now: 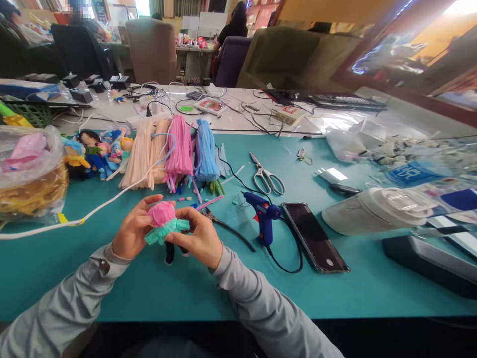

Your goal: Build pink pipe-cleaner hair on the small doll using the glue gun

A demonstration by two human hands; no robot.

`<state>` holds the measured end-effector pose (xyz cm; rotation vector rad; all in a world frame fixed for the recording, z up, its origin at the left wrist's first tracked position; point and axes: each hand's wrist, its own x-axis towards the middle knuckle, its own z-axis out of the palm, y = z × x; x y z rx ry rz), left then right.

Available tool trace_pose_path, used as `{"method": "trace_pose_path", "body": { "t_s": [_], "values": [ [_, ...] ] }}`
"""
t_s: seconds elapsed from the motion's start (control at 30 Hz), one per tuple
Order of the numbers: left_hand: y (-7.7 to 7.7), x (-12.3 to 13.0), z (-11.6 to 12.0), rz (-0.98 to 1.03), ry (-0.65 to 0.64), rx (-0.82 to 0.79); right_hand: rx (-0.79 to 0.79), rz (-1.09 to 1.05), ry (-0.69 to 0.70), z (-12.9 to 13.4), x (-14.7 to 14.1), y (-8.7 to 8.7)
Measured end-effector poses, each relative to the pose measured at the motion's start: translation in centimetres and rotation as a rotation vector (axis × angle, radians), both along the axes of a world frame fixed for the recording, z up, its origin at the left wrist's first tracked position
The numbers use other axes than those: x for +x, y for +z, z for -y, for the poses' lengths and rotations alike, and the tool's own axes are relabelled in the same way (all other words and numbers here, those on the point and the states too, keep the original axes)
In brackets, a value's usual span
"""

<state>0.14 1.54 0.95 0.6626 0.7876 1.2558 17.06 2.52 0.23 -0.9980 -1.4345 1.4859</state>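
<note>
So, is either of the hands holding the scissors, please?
No, the scissors lie on the green mat; left hand and right hand hold a figure.

Craft workshop, glue gun (266,215), scissors (262,171), apparently another desk (194,49) behind

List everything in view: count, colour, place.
Desk mat: 1, teal, foreground
Pipe-cleaner bundles: at least three, peach, pink, blue, left of centre
Small dolls: several, mixed colours, left of bundles
Plastic bag: at least one, clear, left edge
Scissors: 1, silver, right of bundles
Glue gun: 1, dark blue, nearer than scissors
Pliers: 1, dark, left of glue gun
Smartphone: 1, black, right of glue gun
Lidded cup: 1, white, right of smartphone
Keyboard: 1, black, back right
Cables: several, white and black, left and back
Chairs: several, mixed colours, background
People: at least three, partly dark clothing, background
Doll: 1, pink and mint green, foreground
Left hand: 1, bare, holding doll
Right hand: 1, bare, holding doll
</note>
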Motion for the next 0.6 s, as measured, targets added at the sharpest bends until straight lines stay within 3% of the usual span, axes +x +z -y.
{"method": "trace_pose_path", "body": {
  "t_s": [0.6],
  "values": [
    [-0.26, -0.22, -0.10, -0.024, -0.006, 0.001, -0.025, -0.048, 0.030, 0.06, -0.15, 0.05]
  ]
}}
